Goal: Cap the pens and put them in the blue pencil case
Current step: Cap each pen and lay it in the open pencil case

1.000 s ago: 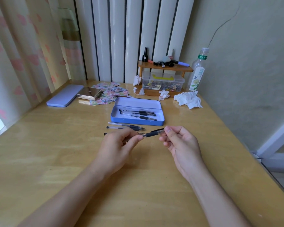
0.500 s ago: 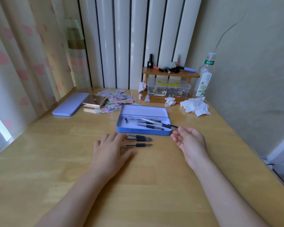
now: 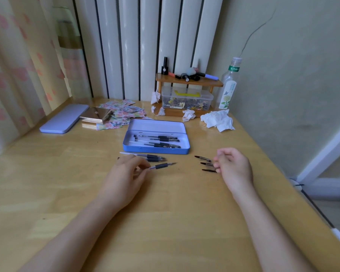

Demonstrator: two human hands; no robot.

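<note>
Blue pencil case sits open mid-counter, several capped pens inside. Left hand pinches an uncapped pen, two more just beyond. Right hand curls loosely by three loose caps, gripping nothing I can see. I'd grab one cap, line it up straight, push till snug.

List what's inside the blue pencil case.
The blue pencil case holds several black-gripped pens, lying lengthwise. Exact count unclear; its near wall hides the closest strip of floor.
</note>
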